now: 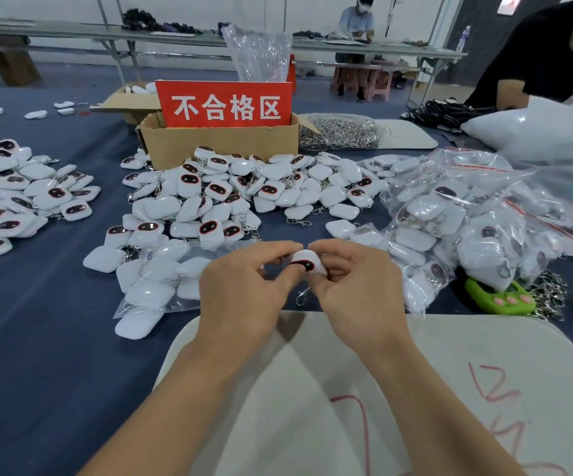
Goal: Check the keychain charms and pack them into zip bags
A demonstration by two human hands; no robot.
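Nearest me lies the white mat [450, 389], and just past its far edge my left hand [244, 286] and right hand [357, 283] together pinch one charm [307, 264] between their fingertips (clasp [301, 297] dangling toward me). Its long axis seems to run crosswise; a part-filled zip bag [161, 286] lies just left, nearer the left hand.

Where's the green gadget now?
Head view, right side: green gadget on the blue cloth, beside the bagged charms pile, right of the right hand.
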